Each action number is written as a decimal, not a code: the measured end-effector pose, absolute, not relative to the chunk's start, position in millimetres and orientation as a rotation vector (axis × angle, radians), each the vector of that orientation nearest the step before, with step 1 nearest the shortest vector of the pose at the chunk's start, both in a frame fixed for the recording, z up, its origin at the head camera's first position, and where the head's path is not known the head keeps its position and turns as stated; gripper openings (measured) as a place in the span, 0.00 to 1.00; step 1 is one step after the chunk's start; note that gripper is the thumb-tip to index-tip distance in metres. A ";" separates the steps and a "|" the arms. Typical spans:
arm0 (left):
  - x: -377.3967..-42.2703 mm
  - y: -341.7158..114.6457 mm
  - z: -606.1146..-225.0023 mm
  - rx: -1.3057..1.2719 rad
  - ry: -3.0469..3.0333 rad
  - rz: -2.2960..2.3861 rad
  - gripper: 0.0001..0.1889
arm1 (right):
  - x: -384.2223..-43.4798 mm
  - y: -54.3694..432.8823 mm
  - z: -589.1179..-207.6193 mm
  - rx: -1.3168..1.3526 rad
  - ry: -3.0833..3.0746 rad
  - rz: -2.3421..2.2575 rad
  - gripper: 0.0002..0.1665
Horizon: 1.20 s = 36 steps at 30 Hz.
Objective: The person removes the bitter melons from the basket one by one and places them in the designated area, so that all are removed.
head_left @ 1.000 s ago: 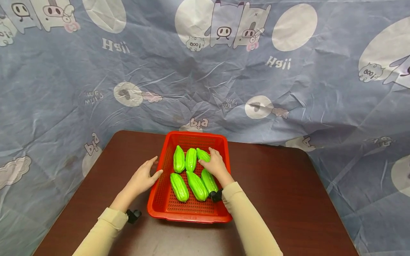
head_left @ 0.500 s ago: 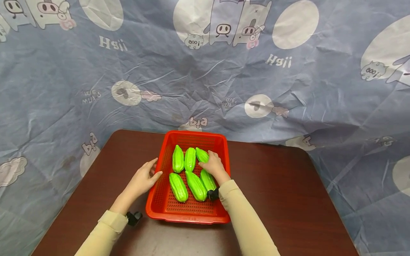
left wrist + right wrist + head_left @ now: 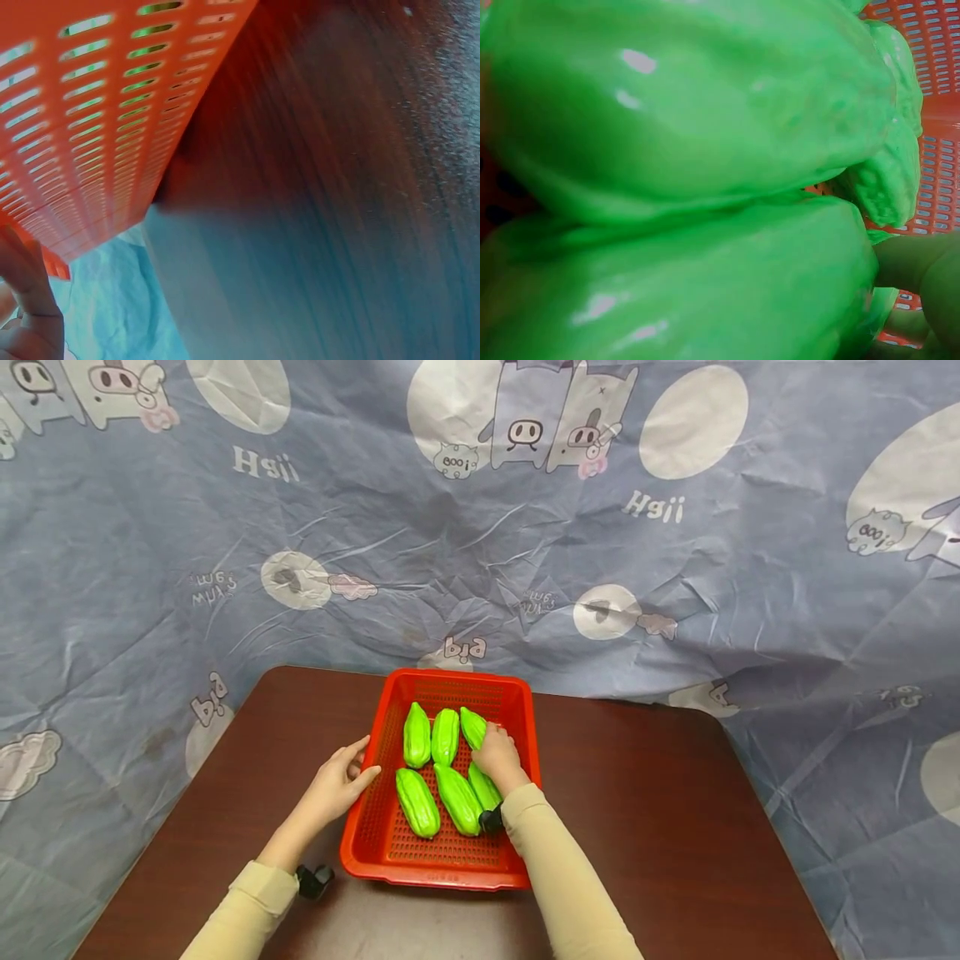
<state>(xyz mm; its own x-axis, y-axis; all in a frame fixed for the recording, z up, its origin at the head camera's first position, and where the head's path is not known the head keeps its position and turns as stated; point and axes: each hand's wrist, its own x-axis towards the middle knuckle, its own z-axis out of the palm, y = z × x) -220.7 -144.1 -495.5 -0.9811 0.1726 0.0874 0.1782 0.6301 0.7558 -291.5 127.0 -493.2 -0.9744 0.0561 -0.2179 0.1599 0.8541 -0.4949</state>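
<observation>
In the head view a red plastic basket (image 3: 444, 877) holds several bright green, ridged bitter gourds (image 3: 417, 803) in two rows. My left hand (image 3: 337, 783) holds the basket's left side, thumb over the rim and fingers outside it; the left wrist view shows its curled fingers (image 3: 28, 304) beside the slotted wall. Inside the basket, my right hand (image 3: 498, 755) reaches down with bent fingers onto the near end of the back-right bitter gourd (image 3: 472, 727), covering part of it. Two bitter gourds (image 3: 705, 97) fill the right wrist view, and a finger (image 3: 911, 259) shows at its right edge.
The basket stands on a dark brown table (image 3: 637, 827), near its far edge. A grey-blue cloth (image 3: 480, 552) printed with cartoon figures hangs behind and around the table. Black wrist cameras (image 3: 315, 882) sit at both sleeve cuffs.
My right hand has lowered and drawn slightly nearer, its fingers bending down into the basket. The back-right bitter gourd has turned a little. The left hand has settled closer onto the rim.
</observation>
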 end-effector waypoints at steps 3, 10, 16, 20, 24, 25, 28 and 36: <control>-220.1 -143.4 -498.2 -0.322 -2.811 -1.299 0.33 | -290.7 128.4 -493.6 0.172 2.852 -0.777 0.39; -222.1 -141.4 -502.0 -0.330 -2.790 -1.299 0.33 | -291.4 131.2 -495.1 0.159 2.916 -0.764 0.39; -221.7 -141.2 -503.7 -0.322 -2.778 -1.298 0.32 | -289.0 131.8 -491.2 0.163 2.966 -0.831 0.37; -220.9 -143.8 -504.4 -0.324 -2.771 -1.266 0.32 | -287.4 130.5 -484.0 0.173 2.973 -0.887 0.37; -220.0 -144.8 -504.0 -0.345 -2.748 -1.233 0.31 | -285.5 133.1 -471.3 0.179 2.962 -0.956 0.39; -219.9 -144.9 -503.8 -0.352 -2.744 -1.228 0.31 | -285.1 134.2 -467.2 0.178 2.962 -0.969 0.40; -220.0 -145.1 -502.8 -0.369 -2.733 -1.213 0.31 | -282.9 138.6 -453.8 0.179 2.974 -0.997 0.40; -220.1 -144.0 -502.6 -0.362 -2.741 -1.225 0.31 | -277.0 160.3 -424.1 0.220 2.996 -1.066 0.42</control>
<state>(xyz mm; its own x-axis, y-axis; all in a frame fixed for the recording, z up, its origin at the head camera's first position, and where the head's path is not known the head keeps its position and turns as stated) -220.1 -144.0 -502.6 -0.9646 0.1690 0.2027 0.2637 0.6442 0.7180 -277.0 160.3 -424.1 -0.9894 0.1450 -0.0026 0.1140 0.7668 -0.6316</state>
